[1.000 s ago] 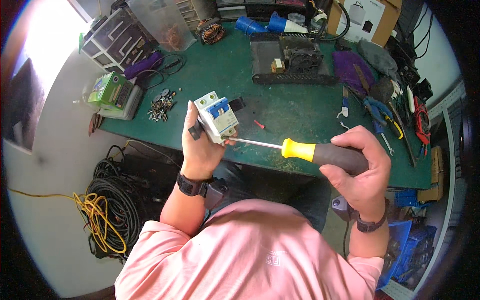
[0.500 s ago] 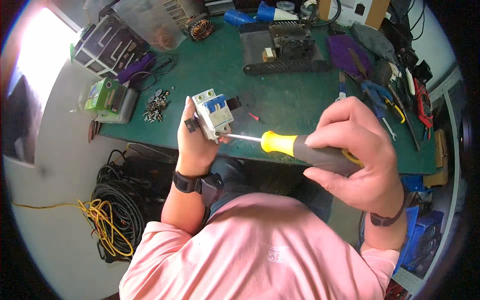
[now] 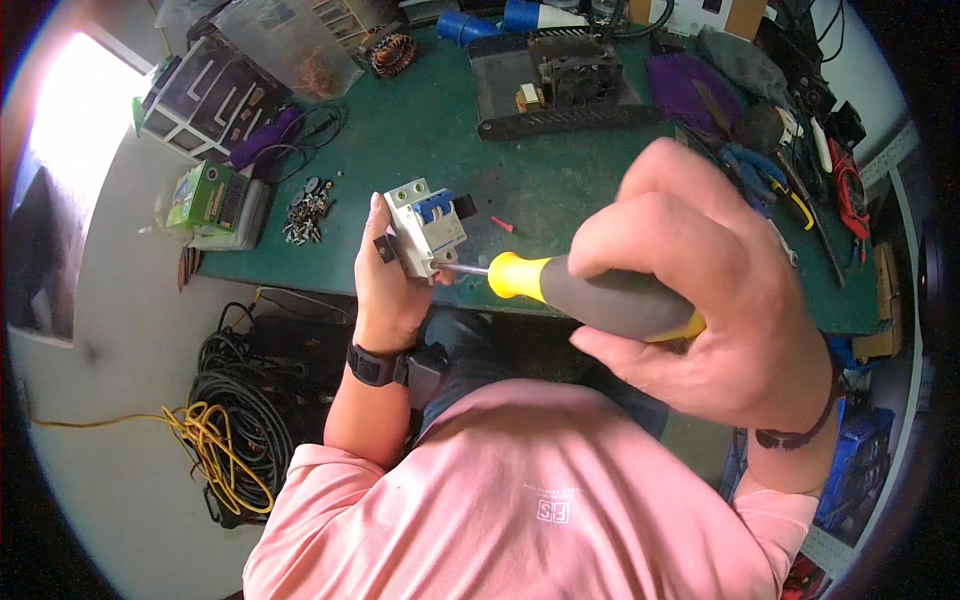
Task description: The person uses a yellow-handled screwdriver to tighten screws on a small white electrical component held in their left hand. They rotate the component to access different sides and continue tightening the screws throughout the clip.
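Observation:
My left hand (image 3: 385,285) grips a white circuit breaker (image 3: 424,225) with a blue switch lever, held up over the bench's near edge. Dark pieces stick out on both sides of the breaker. In my right hand (image 3: 710,290) is a screwdriver (image 3: 600,297) with a grey and yellow handle. Its shaft points left, and the tip meets the breaker's lower end at a screw hole; how deep it sits is hidden. The fingers curl around the handle from above, with the thumb underneath. A small red piece (image 3: 502,224) lies on the bench just right of the breaker.
On the green bench (image 3: 400,130) lie a pile of screws (image 3: 308,212), a green box (image 3: 208,196) and a black metal chassis (image 3: 560,85). Pliers (image 3: 765,175) and other tools crowd the right side. Coiled black cable (image 3: 240,390) and a yellow cord (image 3: 225,445) lie below left.
My right hand has shifted left and nearer the breaker with the screwdriver, its fingers set differently on the handle. The left hand and breaker stay nearly still.

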{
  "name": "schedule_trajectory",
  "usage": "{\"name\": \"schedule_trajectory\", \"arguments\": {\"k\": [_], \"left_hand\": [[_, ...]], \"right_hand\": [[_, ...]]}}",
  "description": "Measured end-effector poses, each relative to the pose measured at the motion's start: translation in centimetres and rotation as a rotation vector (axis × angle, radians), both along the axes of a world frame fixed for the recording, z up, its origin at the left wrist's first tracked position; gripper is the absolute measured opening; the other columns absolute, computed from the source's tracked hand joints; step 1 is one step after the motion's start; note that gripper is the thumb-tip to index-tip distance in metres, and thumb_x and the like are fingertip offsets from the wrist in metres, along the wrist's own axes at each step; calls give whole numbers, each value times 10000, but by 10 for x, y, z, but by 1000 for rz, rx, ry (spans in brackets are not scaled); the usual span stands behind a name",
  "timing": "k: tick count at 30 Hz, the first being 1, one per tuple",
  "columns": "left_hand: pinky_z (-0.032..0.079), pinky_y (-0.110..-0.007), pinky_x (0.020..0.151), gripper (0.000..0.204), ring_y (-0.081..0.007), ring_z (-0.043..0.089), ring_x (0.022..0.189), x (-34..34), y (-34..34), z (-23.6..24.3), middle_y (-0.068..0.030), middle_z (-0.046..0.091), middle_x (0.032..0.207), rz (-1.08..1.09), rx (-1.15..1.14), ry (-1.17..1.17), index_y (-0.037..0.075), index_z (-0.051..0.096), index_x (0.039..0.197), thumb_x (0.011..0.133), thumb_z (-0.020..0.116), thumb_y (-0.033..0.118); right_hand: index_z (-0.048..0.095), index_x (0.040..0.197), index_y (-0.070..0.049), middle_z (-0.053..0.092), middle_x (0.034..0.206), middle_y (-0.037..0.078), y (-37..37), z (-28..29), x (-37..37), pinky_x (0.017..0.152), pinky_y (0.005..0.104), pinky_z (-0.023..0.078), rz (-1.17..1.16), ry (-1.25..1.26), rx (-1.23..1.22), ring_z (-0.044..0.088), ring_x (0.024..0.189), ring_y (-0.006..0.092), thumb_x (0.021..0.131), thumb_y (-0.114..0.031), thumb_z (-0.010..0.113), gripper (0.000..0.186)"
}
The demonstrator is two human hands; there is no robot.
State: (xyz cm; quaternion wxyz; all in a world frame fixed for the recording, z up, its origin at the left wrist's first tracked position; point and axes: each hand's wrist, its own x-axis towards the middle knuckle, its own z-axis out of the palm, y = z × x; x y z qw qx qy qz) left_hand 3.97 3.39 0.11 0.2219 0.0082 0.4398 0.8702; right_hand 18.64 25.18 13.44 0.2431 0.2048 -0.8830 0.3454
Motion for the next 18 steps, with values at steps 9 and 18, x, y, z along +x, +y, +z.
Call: {"name": "schedule_trajectory", "arguments": {"k": [9,18], "left_hand": [[434,-347,487,445,-252,615,711,0,0,7,-109,651,953,-19,-18,-69,106,543,1142,993,408,504],[424,-358,501,430,-261,575,639,-7,2,3,-113,638,915,-49,7,-154,118,553,1115,988,421,508]], "right_hand": [[566,1077,-22,579,857,68,4,-10,1,647,263,450,-117,32,45,558,723,150,695,-184,831,492],[569,1076,-42,589,877,53,2,-14,-1,607,258,434,-188,36,-65,552,718,125,762,-104,737,361]]}}
